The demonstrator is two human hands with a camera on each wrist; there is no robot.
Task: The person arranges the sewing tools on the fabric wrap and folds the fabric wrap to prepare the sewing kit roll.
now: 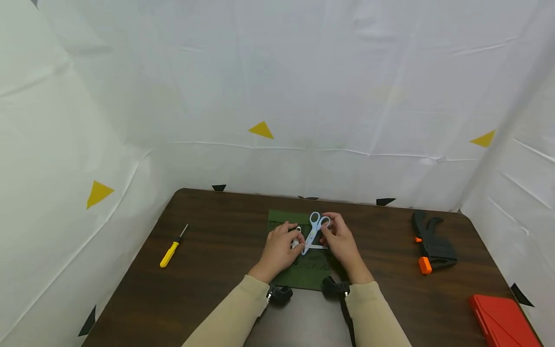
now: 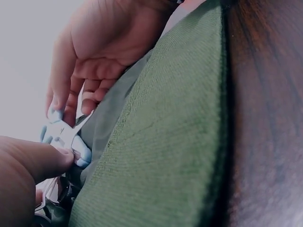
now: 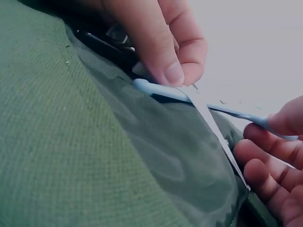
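A green fabric pouch (image 1: 305,278) lies spread open on the table, its smooth lining (image 3: 161,156) visible in the right wrist view. Light blue scissors (image 1: 310,237) lie over it with the finger loops pointing away. A thin white strap (image 3: 211,124) crosses the scissors near their tip and runs to the pouch's edge. My left hand (image 1: 279,249) pinches the strap beside the scissors' tip between thumb and finger. With thumb and forefinger, my right hand (image 1: 342,241) holds the scissors at the loop end. A small white item with a ring (image 1: 298,230) is partly hidden by my left fingers.
On the left of the dark wooden table (image 1: 217,299) lies a yellow-handled screwdriver (image 1: 170,254). A black and orange clamp (image 1: 433,245) sits at the right, with a red case (image 1: 505,320) at the near right corner. White sheeting (image 1: 303,86) stands behind the table.
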